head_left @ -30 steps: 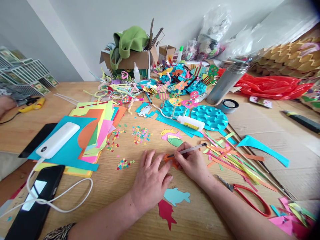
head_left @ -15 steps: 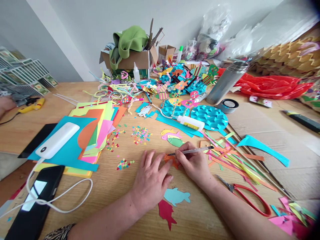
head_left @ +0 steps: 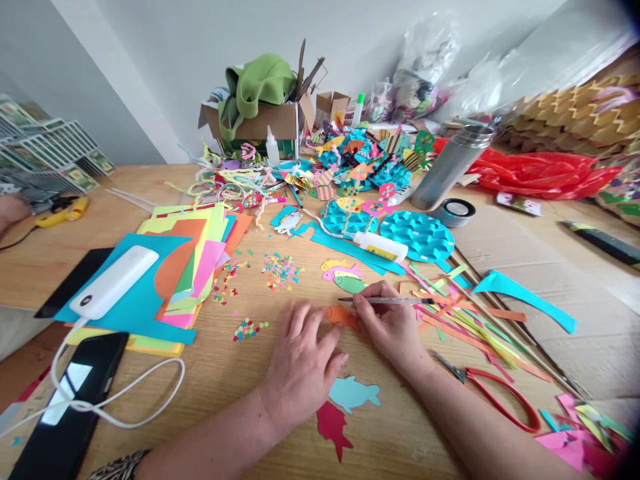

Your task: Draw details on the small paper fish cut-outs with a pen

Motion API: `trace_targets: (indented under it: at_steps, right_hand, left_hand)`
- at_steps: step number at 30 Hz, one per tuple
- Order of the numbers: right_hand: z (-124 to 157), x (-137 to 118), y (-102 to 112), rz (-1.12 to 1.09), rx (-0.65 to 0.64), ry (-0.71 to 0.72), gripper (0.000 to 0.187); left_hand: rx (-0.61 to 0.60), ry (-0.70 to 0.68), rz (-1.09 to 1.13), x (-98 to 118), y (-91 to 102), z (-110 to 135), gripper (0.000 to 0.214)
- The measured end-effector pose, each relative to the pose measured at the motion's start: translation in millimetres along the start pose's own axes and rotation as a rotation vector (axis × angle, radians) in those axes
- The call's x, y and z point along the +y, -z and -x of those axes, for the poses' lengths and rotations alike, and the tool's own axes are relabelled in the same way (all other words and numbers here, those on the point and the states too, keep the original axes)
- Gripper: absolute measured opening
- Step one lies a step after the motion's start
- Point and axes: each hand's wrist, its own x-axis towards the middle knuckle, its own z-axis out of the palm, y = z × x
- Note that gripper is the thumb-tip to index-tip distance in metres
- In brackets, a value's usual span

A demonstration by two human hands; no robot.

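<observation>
My left hand (head_left: 300, 363) lies flat on the wooden table (head_left: 230, 373) with fingers spread, its fingertips touching an orange paper fish cutout (head_left: 343, 316). My right hand (head_left: 393, 327) is closed on a thin pen (head_left: 387, 301), held nearly level just above the orange fish. A light blue paper fish (head_left: 354, 393) and a red paper fish (head_left: 332, 427) lie near my left wrist. Yellow, pink and green paper fish (head_left: 345, 277) are stacked just beyond my hands.
Red-handled scissors (head_left: 495, 393) and coloured paper strips (head_left: 465, 313) lie to the right. A stack of coloured paper (head_left: 190, 267) with a white power bank (head_left: 115, 280), cable and phone (head_left: 70, 400) sits left. A glue bottle (head_left: 380, 245), blue embossed discs (head_left: 417, 235), confetti (head_left: 281, 270) and a steel flask (head_left: 453, 167) lie farther back. Another person's hand (head_left: 10, 210) shows at the far left edge.
My right hand has lifted the pen off the orange fish and turned it flatter, nearly level. My left hand stays put on the table.
</observation>
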Motion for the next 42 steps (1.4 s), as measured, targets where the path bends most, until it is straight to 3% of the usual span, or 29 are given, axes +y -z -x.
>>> trace_targets:
  at_steps: [12, 19, 42]
  right_hand:
    - [0.5, -2.0, -2.3, 0.004, -0.117, -0.055, 0.02]
    - [0.1, -0.9, -3.0, 0.008, -0.123, -0.094, 0.021]
    - [0.7, 0.1, -3.0, 0.008, -0.15, -0.086, 0.018]
  left_hand:
    - [-0.036, -0.001, -0.031, 2.0, -1.6, 0.1, 0.052]
    - [-0.032, 0.012, -0.031, 1.5, -2.7, 0.2, 0.043]
    - [-0.032, 0.01, -0.033, 1.6, -2.0, 0.0, 0.047]
